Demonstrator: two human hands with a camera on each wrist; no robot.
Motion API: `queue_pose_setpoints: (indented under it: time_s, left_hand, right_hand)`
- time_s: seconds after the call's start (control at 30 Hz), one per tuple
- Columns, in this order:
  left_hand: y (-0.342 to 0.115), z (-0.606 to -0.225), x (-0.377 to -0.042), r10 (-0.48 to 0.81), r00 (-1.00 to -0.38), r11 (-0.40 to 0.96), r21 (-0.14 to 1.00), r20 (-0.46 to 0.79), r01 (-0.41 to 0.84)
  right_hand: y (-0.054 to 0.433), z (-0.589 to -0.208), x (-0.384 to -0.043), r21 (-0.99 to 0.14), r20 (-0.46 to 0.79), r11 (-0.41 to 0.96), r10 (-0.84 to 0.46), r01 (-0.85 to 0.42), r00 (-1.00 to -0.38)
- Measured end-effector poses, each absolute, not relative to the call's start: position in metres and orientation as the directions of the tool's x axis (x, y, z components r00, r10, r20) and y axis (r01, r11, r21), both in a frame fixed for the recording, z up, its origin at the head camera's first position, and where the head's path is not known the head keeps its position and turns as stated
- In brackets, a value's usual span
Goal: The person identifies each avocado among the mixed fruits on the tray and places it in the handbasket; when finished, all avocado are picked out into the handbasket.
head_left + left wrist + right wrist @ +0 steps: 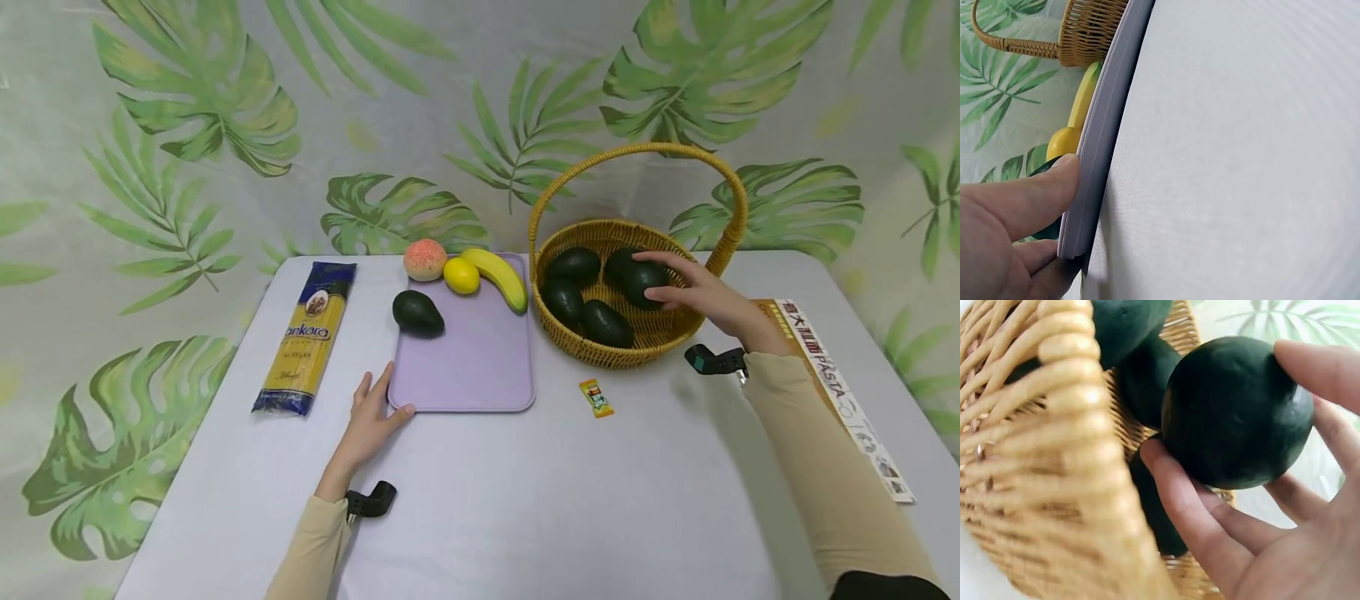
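My right hand [716,304] grips a dark green avocado [1235,412] between thumb and fingers, over the right part of the wicker basket [622,357]. Several other avocados [607,325] lie in that basket. With its thumb at the front edge and its fingers along the left side, my left hand [367,427] holds the near left corner of the lilac tray [465,375]. On the tray lie an avocado [417,314], a yellow lemon [461,275], a banana [497,279] and, at the far left corner, a peach [425,259].
A pack of spaghetti [306,337] lies left of the tray. In front of the basket is a small orange and green packet [596,398]. A flat pasta box [832,392] lies under the right forearm. The basket's tall handle [645,150] arches over it.
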State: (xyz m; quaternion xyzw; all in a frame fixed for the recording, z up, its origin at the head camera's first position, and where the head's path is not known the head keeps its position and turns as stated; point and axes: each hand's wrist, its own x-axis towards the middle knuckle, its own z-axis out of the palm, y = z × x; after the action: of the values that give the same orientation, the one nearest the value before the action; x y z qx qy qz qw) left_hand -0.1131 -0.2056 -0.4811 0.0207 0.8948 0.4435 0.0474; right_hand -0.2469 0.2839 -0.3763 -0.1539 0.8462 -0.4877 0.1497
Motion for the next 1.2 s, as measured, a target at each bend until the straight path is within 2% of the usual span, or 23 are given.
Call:
queue_pose_setpoints:
  time_s: [0.23, 0.6, 0.97, 1.2]
  left_hand:
    - [-0.206, -0.481, -0.112, 0.077, -0.995, 0.598, 0.801, -0.059, -0.001]
    - [-0.205, -0.479, -0.111, 0.076, -0.995, 0.605, 0.796, -0.063, -0.004]
    - [-0.206, -0.479, -0.111, 0.074, -0.996, 0.605, 0.796, -0.057, 0.000]
    - [-0.205, -0.479, -0.111, 0.078, -0.995, 0.604, 0.797, -0.055, 0.003]
  right_hand:
    - [0.266, -0.380, -0.256, -0.837, -0.101, 0.521, -0.447, -0.167, -0.889]
    - [0.260, -0.384, -0.261, -0.765, -0.192, 0.611, -0.520, -0.205, -0.832]
    - [0.243, -0.370, -0.250, -0.814, -0.047, 0.526, -0.485, -0.248, -0.873]
    - [0.202, -0.359, -0.241, -0.876, 0.059, 0.371, -0.552, -0.308, -0.832]
